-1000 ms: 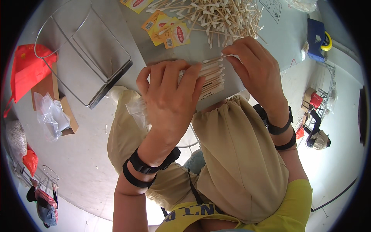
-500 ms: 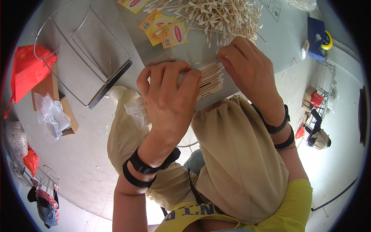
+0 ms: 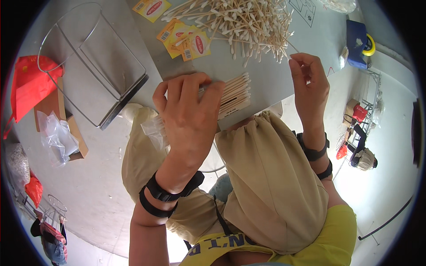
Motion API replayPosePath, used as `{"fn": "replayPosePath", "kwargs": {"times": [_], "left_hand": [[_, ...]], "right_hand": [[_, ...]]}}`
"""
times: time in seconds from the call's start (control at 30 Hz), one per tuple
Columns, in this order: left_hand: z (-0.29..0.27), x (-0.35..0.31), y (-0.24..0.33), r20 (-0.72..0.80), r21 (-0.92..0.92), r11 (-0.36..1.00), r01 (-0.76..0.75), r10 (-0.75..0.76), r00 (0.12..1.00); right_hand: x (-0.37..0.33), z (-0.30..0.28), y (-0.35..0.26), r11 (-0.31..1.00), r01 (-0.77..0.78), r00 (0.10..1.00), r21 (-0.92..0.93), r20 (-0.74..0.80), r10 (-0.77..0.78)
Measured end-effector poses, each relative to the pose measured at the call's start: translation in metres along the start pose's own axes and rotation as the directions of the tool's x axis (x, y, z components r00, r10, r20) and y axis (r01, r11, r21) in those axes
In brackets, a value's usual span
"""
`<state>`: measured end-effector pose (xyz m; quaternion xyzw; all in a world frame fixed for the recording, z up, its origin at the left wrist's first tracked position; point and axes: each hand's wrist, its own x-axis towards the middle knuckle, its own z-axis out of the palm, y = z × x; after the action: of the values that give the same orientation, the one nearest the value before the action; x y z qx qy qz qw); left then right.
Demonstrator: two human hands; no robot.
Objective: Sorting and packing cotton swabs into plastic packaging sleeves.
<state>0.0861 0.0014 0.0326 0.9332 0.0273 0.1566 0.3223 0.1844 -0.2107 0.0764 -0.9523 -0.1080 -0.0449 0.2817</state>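
Your left fingers [image 3: 178, 91] curl over the swab bundle [image 3: 235, 94] and grip it, thumb on the right side; its left end hides under your palm. Your right fingers [image 3: 308, 60] are bent in a near pinch, off to the right and apart from the bundle; can't tell if a swab sits between them.

Handling, best guess: bundle is very light. Single sticks look stiff but thin, likely to snap if bent; tips soft, easily squashed or fluffed. Smooth sticks probably roll and slide over each other, so loosen your hold and the row fans out. Hold across the middle of the sticks, light even pressure, off the cotton.

Looks: pale wooden sticks, white cotton heads, side by side, tips poking out right of your left thumb. White strip with dark print along the near edge. Clear plastic [image 3: 154, 132] sticks out left of your left wrist.

Further out: loose swabs [image 3: 255, 26] heap, tangled, ahead of both sets of fingers on the grey counter [image 3: 266, 88]. Yellow-orange cards [image 3: 196, 44] lie straight ahead of your left fingers.
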Motion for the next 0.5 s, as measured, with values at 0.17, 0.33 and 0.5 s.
{"fn": "replayPosePath", "kwargs": {"times": [0.17, 0.33, 0.5], "left_hand": [[-0.002, -0.003, -0.001, 0.029, 0.013, 1.0, 0.003, -0.003, 1.0], [0.001, -0.004, -0.003, -0.019, 0.013, 1.0, -0.01, 0.01, 1.0], [0.001, -0.004, -0.002, -0.021, 0.02, 1.0, -0.007, 0.007, 1.0]], "right_hand": [[-0.005, 0.011, 0.006, 0.998, -0.067, 0.997, 0.004, 0.028, 0.067], [0.003, 0.013, 0.005, 0.999, 0.043, 0.989, -0.026, -0.14, -0.046], [0.009, 0.012, 0.015, 0.995, 0.101, 0.975, -0.015, -0.199, -0.102]]}}
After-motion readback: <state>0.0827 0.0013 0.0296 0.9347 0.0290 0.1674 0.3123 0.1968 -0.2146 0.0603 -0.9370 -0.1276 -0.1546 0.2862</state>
